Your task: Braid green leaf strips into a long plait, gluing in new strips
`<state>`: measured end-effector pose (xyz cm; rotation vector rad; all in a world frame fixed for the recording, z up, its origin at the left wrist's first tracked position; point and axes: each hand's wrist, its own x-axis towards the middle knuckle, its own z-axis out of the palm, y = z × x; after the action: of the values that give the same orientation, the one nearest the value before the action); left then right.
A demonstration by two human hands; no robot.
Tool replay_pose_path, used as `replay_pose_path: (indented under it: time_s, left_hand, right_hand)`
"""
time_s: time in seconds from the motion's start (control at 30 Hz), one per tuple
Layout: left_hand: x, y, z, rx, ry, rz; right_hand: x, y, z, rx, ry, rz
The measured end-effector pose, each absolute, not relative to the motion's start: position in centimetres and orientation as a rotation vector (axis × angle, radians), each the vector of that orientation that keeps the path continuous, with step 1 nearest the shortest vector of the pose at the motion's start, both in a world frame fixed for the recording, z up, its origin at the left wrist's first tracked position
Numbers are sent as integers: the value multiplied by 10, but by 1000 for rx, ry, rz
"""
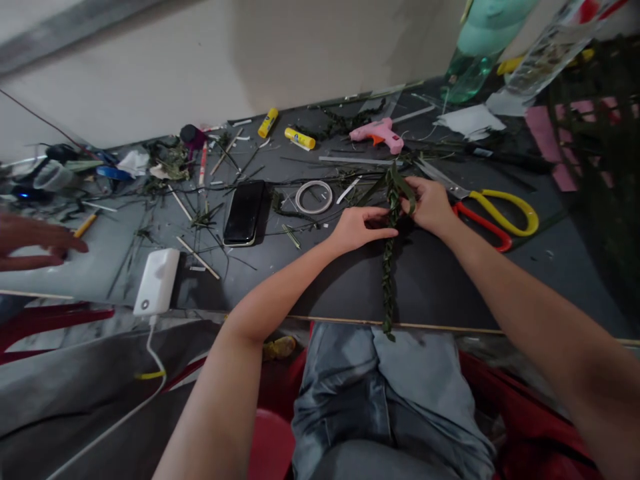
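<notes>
A dark green braided strip of leaves [387,273] hangs down across the table's front edge, its lower tip over my lap. Around its upper part my left hand [363,229] pinches from the left, thumb and fingers closed on the braid. My right hand [426,203] grips the top of the braid, where loose leaf ends fan out and one curls over. Part of the right fingers is hidden behind the leaves. Scissors with yellow and red handles [530,217] lie just right of my right hand.
Behind the braid lie a pink glue gun [379,135] and two yellow glue sticks [300,139]. A phone [245,212], a tape roll [314,197] and a white power bank [157,281] are to the left. Another person's hand [37,241] reaches in at far left. Bottles [470,67] stand back right.
</notes>
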<state>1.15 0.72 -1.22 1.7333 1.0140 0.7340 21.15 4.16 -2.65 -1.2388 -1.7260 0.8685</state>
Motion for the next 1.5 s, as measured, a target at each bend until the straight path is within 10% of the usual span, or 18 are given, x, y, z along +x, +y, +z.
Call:
replay_pose_path:
  time_s: [1.5]
  left_hand:
    - [9,5,-9,1699,1023,726]
  right_hand:
    - [210,38,-17,-1245,-1711,928]
